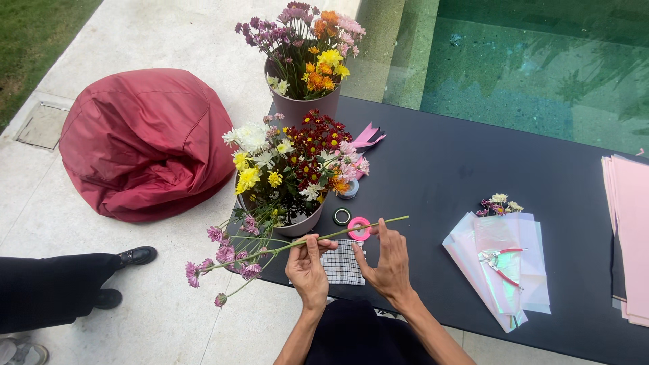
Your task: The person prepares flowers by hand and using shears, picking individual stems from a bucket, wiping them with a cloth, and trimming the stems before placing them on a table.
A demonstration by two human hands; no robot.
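Holding a single pink-flowered stem [297,245] level over the black table [439,169], the left hand [307,267] pinched it near mid-length; the right hand [389,260] stood half open, fingertips touching the stem toward its cut end. Blooms hung off the table edge at left. Checked cloth [342,262] lay under both hands. Pink tape roll [359,228] and green tape roll [341,216] lay just beyond. Two vases [297,108] [301,223] were full of mixed flowers. A wrapped small bouquet [499,205] lay on wrap sheets [500,270] with pliers [499,260] on top; pink paper [629,230] was stacked at right. Judged: one bouquet looked finished, this stem was unprepared, and most flowers remained in vases.
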